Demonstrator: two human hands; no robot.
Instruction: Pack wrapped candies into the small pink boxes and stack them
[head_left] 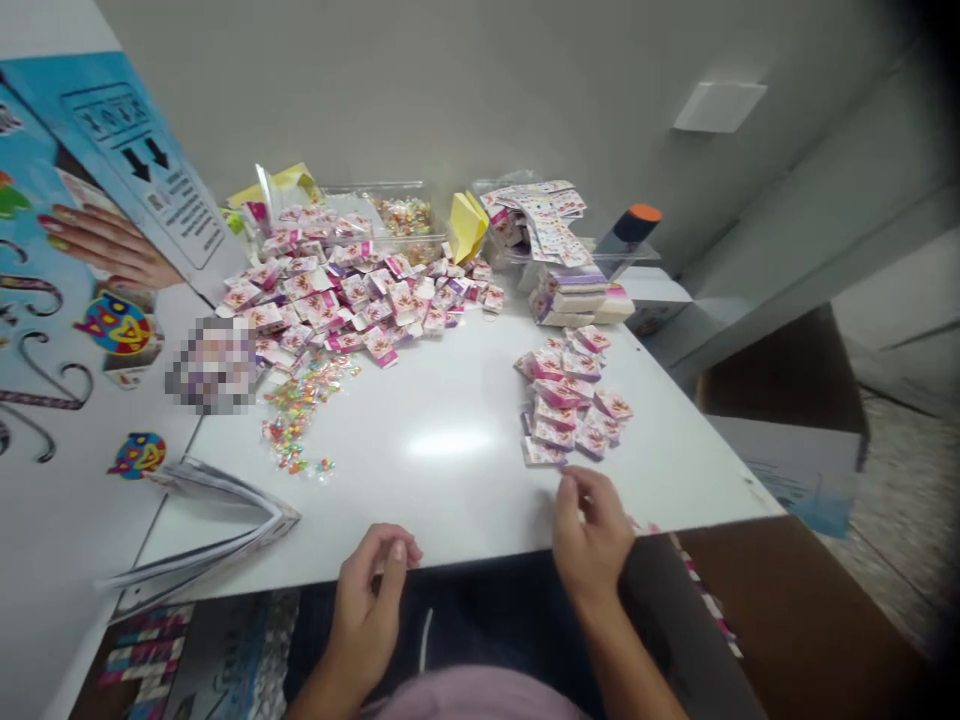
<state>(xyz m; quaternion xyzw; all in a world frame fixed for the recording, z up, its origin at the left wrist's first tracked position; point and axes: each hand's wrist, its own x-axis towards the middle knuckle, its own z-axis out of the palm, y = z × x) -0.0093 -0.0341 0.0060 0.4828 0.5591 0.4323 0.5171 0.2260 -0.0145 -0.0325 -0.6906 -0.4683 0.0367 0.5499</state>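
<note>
My left hand [379,580] hovers at the table's front edge, fingers loosely curled and thumb apart from them, with nothing visible inside. Farther right, my right hand [594,530] is also half curled, a gap between thumb and index finger. Its fingertips are close to the nearest small printed box [545,452]; contact cannot be made out. That box belongs to a group of pink, white and purple boxes [555,392] laid in overlapping rows. Something pink [645,526] peeks out behind the right hand, mostly hidden.
A big heap of similar boxes [390,295] covers the back left. Tiny bags of colourful pieces [300,405] lie before it. Behind stand clear trays [409,215], printed sheets [555,215], stacked flat cartons [570,295] and an orange-topped dark container [626,240]. A large printed carton [90,300] borders the left.
</note>
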